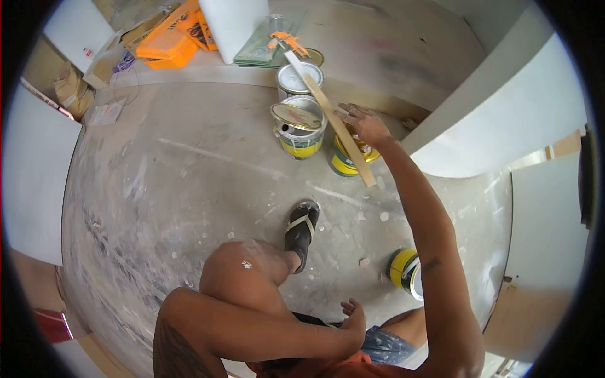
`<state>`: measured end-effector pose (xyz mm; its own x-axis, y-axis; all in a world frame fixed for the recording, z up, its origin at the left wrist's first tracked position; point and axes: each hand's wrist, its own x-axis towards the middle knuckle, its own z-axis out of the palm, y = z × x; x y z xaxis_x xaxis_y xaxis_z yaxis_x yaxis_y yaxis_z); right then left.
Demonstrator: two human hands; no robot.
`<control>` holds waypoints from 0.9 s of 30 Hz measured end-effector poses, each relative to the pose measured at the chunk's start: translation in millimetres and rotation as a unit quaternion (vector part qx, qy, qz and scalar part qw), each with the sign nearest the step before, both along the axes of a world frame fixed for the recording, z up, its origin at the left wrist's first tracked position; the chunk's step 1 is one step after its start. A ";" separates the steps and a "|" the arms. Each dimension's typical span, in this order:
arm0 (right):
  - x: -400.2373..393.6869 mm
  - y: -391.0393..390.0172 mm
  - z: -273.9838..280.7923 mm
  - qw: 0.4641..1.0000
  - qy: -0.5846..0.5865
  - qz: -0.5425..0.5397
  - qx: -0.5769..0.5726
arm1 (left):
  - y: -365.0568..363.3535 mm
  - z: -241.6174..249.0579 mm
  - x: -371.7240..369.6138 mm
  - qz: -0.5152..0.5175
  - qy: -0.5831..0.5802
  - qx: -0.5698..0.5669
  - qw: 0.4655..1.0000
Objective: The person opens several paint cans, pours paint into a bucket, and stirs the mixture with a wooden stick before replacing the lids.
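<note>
Stick: a long flat wooden stick (334, 120) runs diagonally from the white paint can at the back down past the yellow-banded can (345, 160), where its lower end hangs over the floor.
Right hand: the right hand (365, 126) reaches out at arm's length and rests on the stick's middle, above the yellow-banded can — fingers curled over the wood, though how tightly they grip it cannot be told.
Left hand: the left hand (353, 318) lies low by the person's lap, fingers loosely bent and partly open, holding nothing.
Cans: an open can of white paint (299, 79) stands furthest back; just in front of it a second can (300, 133) with a yellow band has its lid (296, 116) lying tilted across the top. The yellow-banded can under the hand stands just beside that one, to the right.
Lying can: another yellow can (406, 271) lies on its side near the person's right leg, well apart from the group.
Foot: a black sandal (301, 230) is planted on the dusty concrete floor (176, 208) — paint-flecked and scuffed.
Background: orange cases (167, 44) and a cardboard box (104, 63) sit against the far wall.
</note>
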<state>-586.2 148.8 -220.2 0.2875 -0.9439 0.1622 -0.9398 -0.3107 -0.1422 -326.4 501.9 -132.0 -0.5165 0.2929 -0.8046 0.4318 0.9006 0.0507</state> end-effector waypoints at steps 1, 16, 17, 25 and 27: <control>-5.9 15.9 6.3 0.997 0.067 0.016 -0.029 | -1.4 3.2 -1.5 0.006 0.007 0.014 1.000; -46.3 616.7 28.6 0.570 -0.472 -0.669 -0.073 | -33.1 -0.8 -41.4 0.012 0.110 0.121 0.987; -44.2 634.7 14.5 0.541 -0.490 -0.684 -0.025 | -34.1 -7.4 -47.0 0.010 0.077 0.138 0.987; 18.8 559.9 -89.1 0.150 -0.787 -0.578 -0.152 | -52.0 -50.6 -160.0 0.280 0.190 0.261 0.904; 28.5 546.7 -109.6 0.097 -0.760 -0.600 -0.230 | -43.9 -57.7 -211.0 0.364 0.284 0.266 0.846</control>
<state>-557.7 695.5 -329.9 -0.6708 0.0571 -0.7394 0.6599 -0.4089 -0.6303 -537.3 458.0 -189.7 -0.9749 -0.0268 -0.2208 -0.1374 0.8532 0.5032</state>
